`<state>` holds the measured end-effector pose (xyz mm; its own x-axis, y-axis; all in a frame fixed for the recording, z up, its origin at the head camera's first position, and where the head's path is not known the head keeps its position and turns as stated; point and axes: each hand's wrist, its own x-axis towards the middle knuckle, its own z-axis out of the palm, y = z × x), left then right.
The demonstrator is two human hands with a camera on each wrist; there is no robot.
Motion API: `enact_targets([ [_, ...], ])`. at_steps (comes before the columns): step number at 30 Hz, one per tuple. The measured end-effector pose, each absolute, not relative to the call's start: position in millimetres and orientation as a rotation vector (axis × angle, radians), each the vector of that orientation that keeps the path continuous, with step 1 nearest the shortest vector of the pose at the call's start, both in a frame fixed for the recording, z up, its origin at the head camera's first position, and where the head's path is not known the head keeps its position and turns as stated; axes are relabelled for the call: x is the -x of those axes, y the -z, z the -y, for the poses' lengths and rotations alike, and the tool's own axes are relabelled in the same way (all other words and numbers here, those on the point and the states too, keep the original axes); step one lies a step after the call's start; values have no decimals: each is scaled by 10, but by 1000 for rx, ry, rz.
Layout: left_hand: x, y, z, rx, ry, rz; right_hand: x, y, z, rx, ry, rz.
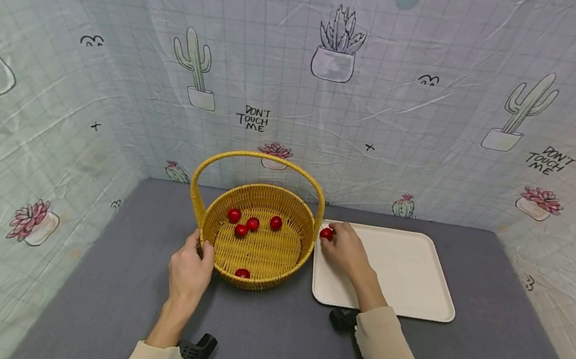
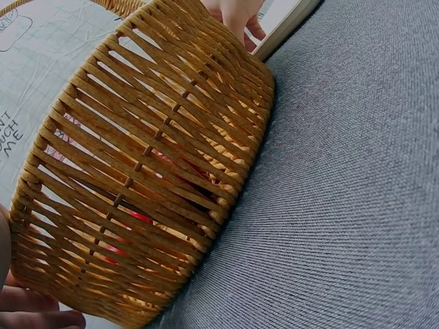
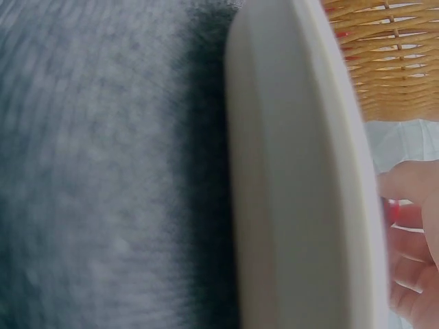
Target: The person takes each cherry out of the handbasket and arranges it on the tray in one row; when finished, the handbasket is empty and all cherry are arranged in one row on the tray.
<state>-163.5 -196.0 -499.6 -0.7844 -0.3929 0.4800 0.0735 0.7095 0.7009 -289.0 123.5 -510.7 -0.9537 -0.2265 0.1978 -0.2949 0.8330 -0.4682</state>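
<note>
A yellow woven basket [image 1: 250, 284] with a tall arched handle stands on the grey table, several small glossy red balls [image 1: 241, 231] inside it. My left hand [image 1: 191, 270] grips the basket's left side at the rim, its thumb over the edge; in the left wrist view its fingers [image 2: 34, 308] lie against the woven wall. At the left end of a cream tray [image 1: 398, 274], my right hand [image 1: 347, 251] pinches one red ball [image 1: 326, 233] between thumb and fingers. In the right wrist view the tray's rim partly hides that hand and ball.
The tray lies just right of the basket, its left edge close to the basket wall. Behind the table hangs a printed cloth [image 1: 326, 122] with cactus drawings, which also runs along both sides. Black wrist mounts [image 1: 199, 347] sit at both wrists.
</note>
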Motion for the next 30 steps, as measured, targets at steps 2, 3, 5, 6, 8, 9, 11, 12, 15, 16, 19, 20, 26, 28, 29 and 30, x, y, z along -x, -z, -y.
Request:
enact_targets([
  [2, 1634, 4996, 1961, -243, 970, 2289, 2885, 5104, -1234, -414, -774, 2874],
  [3, 1633, 4997, 1962, -244, 969, 2288, 2885, 5104, -1233, -416, -776, 2873],
  [5, 1629, 4993, 1960, -244, 970, 2288, 2883, 5106, -1236, -424, -772, 2874],
  [6, 1628, 4994, 1960, -245, 971, 2288, 2882, 5106, -1237, -427, -770, 2874],
  [8, 1628, 4997, 1960, -248, 973, 2287, 2882, 5109, -1242, -436, -759, 2874],
  [9, 1628, 4999, 1961, -250, 972, 2288, 2882, 5111, -1244, -438, -757, 2874],
  [11, 1628, 4999, 1959, -253, 976, 2289, 2881, 5118, -1248, -437, -752, 2873],
  [12, 1628, 4998, 1959, -253, 975, 2287, 2881, 5120, -1248, -435, -753, 2875],
  [15, 1630, 4991, 1961, -250, 969, 2287, 2872, 5122, -1251, -427, -754, 2883],
  [16, 1631, 4987, 1961, -248, 969, 2285, 2868, 5121, -1254, -428, -752, 2881],
  [19, 1635, 4979, 1963, -246, 963, 2287, 2857, 5114, -1260, -422, -759, 2879],
  [20, 1636, 4977, 1963, -247, 964, 2288, 2856, 5112, -1263, -424, -762, 2874],
  [26, 1634, 4974, 1959, -244, 967, 2298, 2845, 5106, -1288, -414, -815, 2876],
  [28, 1632, 4973, 1959, -241, 970, 2296, 2833, 5097, -1298, -402, -840, 2889],
  [29, 1630, 4972, 1958, -239, 970, 2296, 2823, 5092, -1306, -395, -847, 2896],
  [30, 1629, 4972, 1958, -237, 969, 2295, 2812, 5084, -1313, -387, -852, 2901],
])
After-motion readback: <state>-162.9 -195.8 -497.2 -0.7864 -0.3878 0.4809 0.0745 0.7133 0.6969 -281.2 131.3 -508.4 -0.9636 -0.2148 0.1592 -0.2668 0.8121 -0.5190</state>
